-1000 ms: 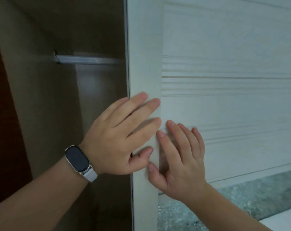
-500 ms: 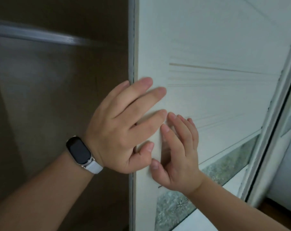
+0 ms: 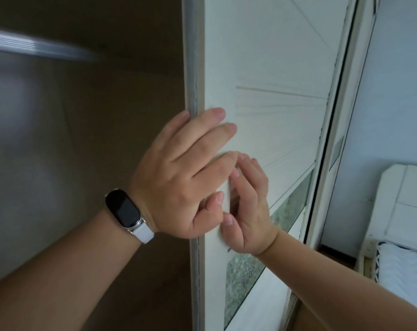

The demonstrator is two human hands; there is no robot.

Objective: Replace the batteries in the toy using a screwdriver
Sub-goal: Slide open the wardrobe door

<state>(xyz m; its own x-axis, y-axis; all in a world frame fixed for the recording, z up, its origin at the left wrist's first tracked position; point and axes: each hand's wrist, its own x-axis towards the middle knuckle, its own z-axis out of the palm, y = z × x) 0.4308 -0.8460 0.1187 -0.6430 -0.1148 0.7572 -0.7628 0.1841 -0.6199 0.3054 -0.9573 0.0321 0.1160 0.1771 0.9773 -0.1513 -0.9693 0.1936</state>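
Observation:
No toy, battery or screwdriver shows in the head view. A white sliding wardrobe door [image 3: 274,68] fills the middle. My left hand [image 3: 178,182], with a dark smartwatch on a white strap at the wrist, lies flat on the door's left edge, fingers straight across its face. My right hand [image 3: 248,206] presses the door just to the right, fingers straight and touching the panel, thumb near the left thumb. Neither hand holds anything.
The open wardrobe interior [image 3: 83,163] is dark brown, with a metal hanging rail [image 3: 35,47] at the upper left. A patterned glass strip [image 3: 245,273] runs low on the door. A white headboard [image 3: 403,206] and bedding [image 3: 403,266] stand at the right.
The view has swung right and tilted, so the bed and wall come into sight. Both hands stay pressed on the door's edge, and the door has shifted right.

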